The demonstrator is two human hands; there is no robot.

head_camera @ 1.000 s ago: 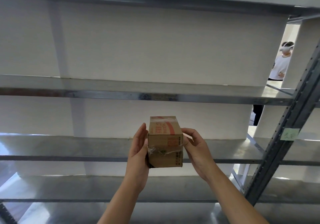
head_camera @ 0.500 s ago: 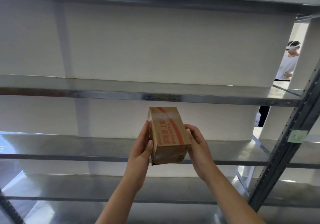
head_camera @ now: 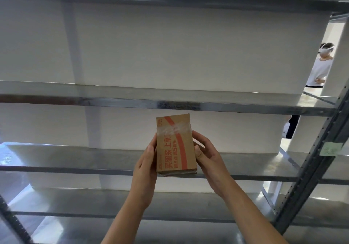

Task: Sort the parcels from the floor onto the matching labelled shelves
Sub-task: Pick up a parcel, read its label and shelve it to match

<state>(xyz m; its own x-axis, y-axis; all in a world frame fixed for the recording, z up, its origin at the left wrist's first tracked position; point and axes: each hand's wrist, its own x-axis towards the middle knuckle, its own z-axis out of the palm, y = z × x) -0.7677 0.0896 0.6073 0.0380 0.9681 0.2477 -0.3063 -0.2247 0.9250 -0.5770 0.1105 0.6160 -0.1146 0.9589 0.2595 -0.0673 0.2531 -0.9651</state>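
The left hand (head_camera: 146, 165) and right hand (head_camera: 209, 160) clasp a taped cardboard parcel (head_camera: 175, 143) by its sides, upright before a steel shelf (head_camera: 75, 170). It bears orange Chinese characters. The green note (head_camera: 330, 149) on the upright (head_camera: 309, 170) is illegible.

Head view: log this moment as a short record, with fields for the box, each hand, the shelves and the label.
box: brown cardboard box with red stripe and print, clear tape near its top, held up in front of the shelves
left hand: left hand grips the box's left side
right hand: right hand grips its right side, thumb on the front
shelves: grey metal shelves
label: green note on the right post, writing unreadable
background: person beyond the shelving
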